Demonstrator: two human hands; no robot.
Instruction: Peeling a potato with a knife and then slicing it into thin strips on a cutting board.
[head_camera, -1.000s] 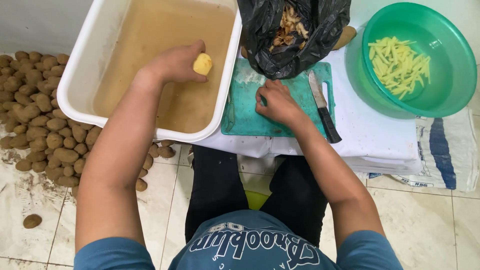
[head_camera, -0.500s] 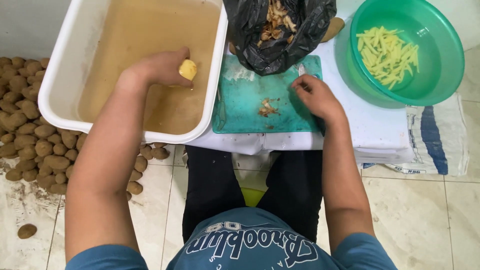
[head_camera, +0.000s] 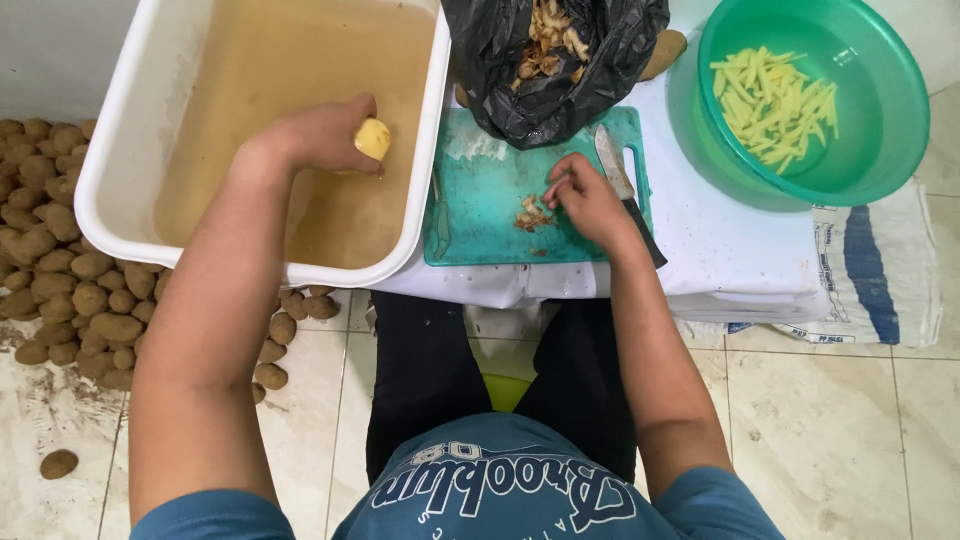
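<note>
My left hand (head_camera: 318, 135) holds a peeled yellow potato (head_camera: 372, 139) over the cloudy water in a white rectangular tub (head_camera: 130, 215). On the teal cutting board (head_camera: 480, 215) my right hand (head_camera: 585, 197) rests with fingers bent, touching a small heap of potato peelings (head_camera: 532, 214). A knife (head_camera: 618, 180) lies on the board just right of that hand, blade pointing away from me. Behind the board sits an open black plastic bag (head_camera: 500, 70) with peelings inside.
A green bowl (head_camera: 890, 130) at the right holds several cut potato sticks. Unpeeled brown potatoes (head_camera: 70, 290) are piled on the tiled floor at the left, under the tub. The board lies on a white cloth-covered surface (head_camera: 740, 260).
My right hand has swept back left across the board, gathering peelings into a heap. My left hand with the potato stays over the tub.
</note>
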